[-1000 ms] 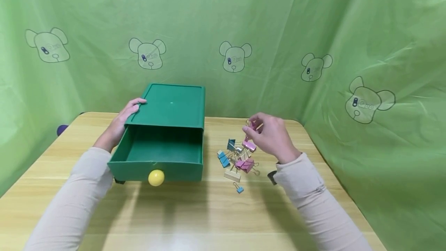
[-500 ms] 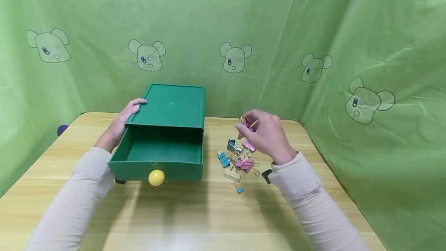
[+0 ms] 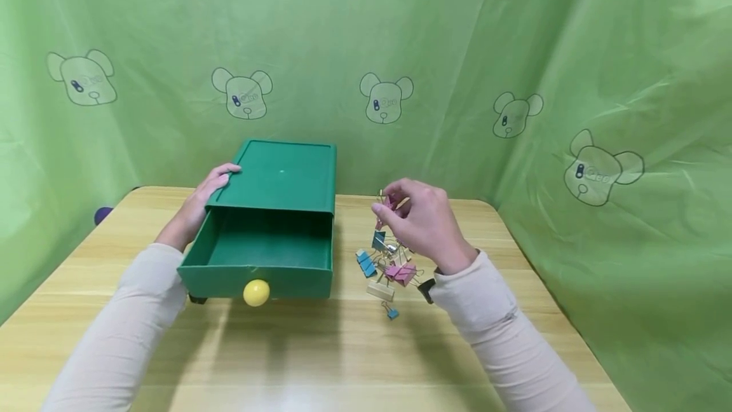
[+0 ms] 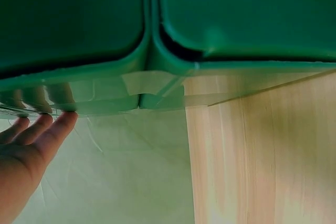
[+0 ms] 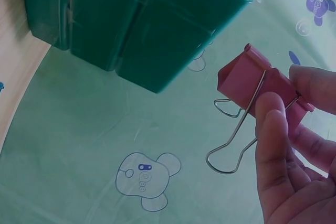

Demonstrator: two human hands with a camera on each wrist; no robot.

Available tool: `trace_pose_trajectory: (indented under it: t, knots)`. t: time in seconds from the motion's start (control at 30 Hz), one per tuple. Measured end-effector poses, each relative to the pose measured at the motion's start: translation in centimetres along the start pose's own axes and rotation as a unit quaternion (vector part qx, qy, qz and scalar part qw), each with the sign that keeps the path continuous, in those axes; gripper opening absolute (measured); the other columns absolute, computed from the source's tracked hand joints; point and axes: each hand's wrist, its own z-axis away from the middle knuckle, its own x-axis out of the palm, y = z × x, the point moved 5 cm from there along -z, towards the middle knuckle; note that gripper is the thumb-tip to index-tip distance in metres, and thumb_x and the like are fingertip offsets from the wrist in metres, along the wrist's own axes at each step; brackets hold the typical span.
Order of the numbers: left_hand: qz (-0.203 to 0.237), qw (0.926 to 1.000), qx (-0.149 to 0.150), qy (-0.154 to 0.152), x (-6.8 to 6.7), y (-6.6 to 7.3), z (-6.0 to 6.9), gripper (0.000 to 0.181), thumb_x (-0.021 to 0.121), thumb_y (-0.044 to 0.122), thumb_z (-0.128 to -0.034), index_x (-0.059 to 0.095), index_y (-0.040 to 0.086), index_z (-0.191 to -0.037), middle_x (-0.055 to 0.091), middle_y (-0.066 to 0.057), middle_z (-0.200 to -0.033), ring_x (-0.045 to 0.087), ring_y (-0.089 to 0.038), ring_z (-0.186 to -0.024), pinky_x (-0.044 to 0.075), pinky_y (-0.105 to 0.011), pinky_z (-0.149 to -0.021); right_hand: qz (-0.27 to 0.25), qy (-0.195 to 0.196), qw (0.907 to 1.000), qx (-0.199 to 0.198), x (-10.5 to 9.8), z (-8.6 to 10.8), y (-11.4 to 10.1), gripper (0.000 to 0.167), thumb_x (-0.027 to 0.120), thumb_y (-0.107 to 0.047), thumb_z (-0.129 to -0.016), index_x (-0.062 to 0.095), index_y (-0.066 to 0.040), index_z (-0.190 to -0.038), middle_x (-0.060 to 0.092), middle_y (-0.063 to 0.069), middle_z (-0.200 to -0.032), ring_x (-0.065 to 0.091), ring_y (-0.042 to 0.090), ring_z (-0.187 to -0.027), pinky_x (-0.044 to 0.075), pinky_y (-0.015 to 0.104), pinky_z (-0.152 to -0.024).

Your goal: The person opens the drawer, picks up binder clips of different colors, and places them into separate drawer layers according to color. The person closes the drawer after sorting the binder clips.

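My right hand [image 3: 426, 224] pinches a pink binder clip [image 5: 244, 80] between thumb and fingertips, raised over the far side of a clip pile. In the right wrist view, the clip's wire handles hang out past the fingers; whether a second pink clip is with it I cannot tell. My left hand [image 3: 197, 205] lies against the left side of a green drawer box [image 3: 283, 173], its fingers extended along the wall in the left wrist view. The box's drawer [image 3: 303, 281], with a yellow knob [image 3: 256, 292], is pulled out toward me.
Loose binder clips lie right of the box: a dark teal one [image 3: 379, 240], a blue one [image 3: 366, 263], a pink one [image 3: 401, 273], a cream one [image 3: 380, 290] and a small blue one [image 3: 392, 313]. A black clip-like object [image 3: 426, 290] is near my right cuff.
My right hand has moved left toward the box, carrying the pink binder clip past the dark teal one. The left hand and the drawer box have stayed in place.
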Motion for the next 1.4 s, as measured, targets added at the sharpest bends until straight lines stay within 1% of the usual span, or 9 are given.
trace_pose_trajectory:
  t: [0.17,0.63,0.9,1.2,1.4]
  knots:
    - [-0.001,1.0,0.001,0.001,0.2,-0.1,0.1,0.043,0.023,0.037,-0.1055,0.032,0.022,-0.145,0.007,-0.015,-0.157,0.008,-0.041,-0.138,0.009,-0.068,-0.105,-0.004,0.001,0.9999,-0.015,0.2,0.1,-0.4,0.024,0.075,-0.019,-0.086,0.067,0.0,-0.099,0.065,0.007,-0.084,0.065,0.016,-0.066,0.054,0.027,-0.059]
    - [-0.007,1.0,-0.003,0.003,0.3,-0.1,0.2,0.045,0.022,0.038,-0.1055,0.03,0.021,-0.146,0.005,-0.015,-0.158,0.006,-0.042,-0.139,0.007,-0.07,-0.105,-0.031,0.016,0.9973,-0.065,0.3,0.2,-2.5,0.02,0.077,-0.015,-0.084,0.067,-0.001,-0.094,0.063,0.004,-0.08,0.064,0.011,-0.062,0.053,0.024,-0.058]
    - [-0.006,0.9999,0.005,0.007,0.6,0.0,0.4,0.044,0.023,0.038,-0.1055,0.032,0.021,-0.145,0.008,-0.015,-0.157,0.008,-0.041,-0.138,0.008,-0.068,-0.105,-0.054,-0.006,0.9962,-0.068,1.0,0.1,-3.3,0.021,0.077,-0.015,-0.084,0.066,-0.001,-0.095,0.062,0.002,-0.081,0.064,0.008,-0.062,0.053,0.022,-0.06]
    - [-0.007,0.9998,0.009,0.016,0.8,0.1,0.5,0.04,0.024,0.037,-0.1058,0.036,0.023,-0.141,0.011,-0.013,-0.155,0.01,-0.038,-0.138,0.009,-0.064,-0.106,-0.065,-0.014,0.994,-0.087,1.7,0.0,-3.9,0.021,0.079,-0.016,-0.083,0.066,-0.004,-0.094,0.061,-0.002,-0.079,0.062,0.005,-0.062,0.052,0.019,-0.06]
    - [-0.002,0.9998,0.011,0.018,1.0,0.3,0.6,0.038,0.024,0.037,-0.1057,0.038,0.025,-0.139,0.011,-0.014,-0.155,0.01,-0.038,-0.137,0.009,-0.064,-0.107,-0.074,-0.018,0.9926,-0.094,2.0,0.1,-4.5,0.021,0.079,-0.018,-0.083,0.066,-0.004,-0.092,0.06,-0.002,-0.079,0.062,0.005,-0.063,0.052,0.018,-0.061]
